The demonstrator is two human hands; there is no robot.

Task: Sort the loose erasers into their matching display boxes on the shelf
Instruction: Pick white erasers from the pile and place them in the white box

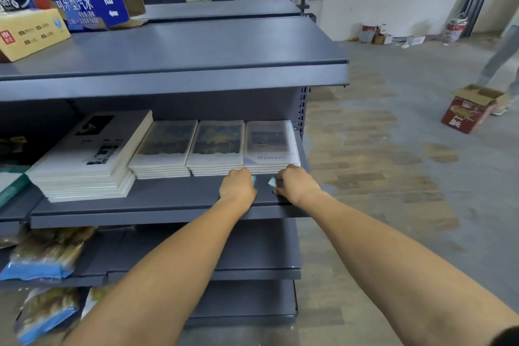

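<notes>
- Both bare arms reached forward to the front strip of a dark grey shelf (pixel 157 199), seen from the person's own head height.
- The left hand (pixel 237 185) lay knuckles up, fingers curled under. A sliver of teal-edged eraser (pixel 254 180) showed at its right side, so it seemed to grip that piece; most of it was hidden, and its long axis could not be told.
- The right hand (pixel 299 182) was also curled, pinching a small white-and-teal eraser (pixel 271 182) at its left edge. The visible end pointed left toward the other hand, with the piece tilted slightly; the rest sat inside the fingers.
- The two hands were near each other, with a bare gap of shelf between them.
- Just behind the hands sat a stack of notebooks (pixel 271 146) marked "Moment"; both hands touched or almost touched its front edge.
- Two similar stacks (pixel 191 146) stood to its left, then a larger white stack (pixel 90 154).
- Snack bags (pixel 46 254) lay on the lower shelf at left.
- A red carton (pixel 467 111) stood on the floor at far right.
</notes>
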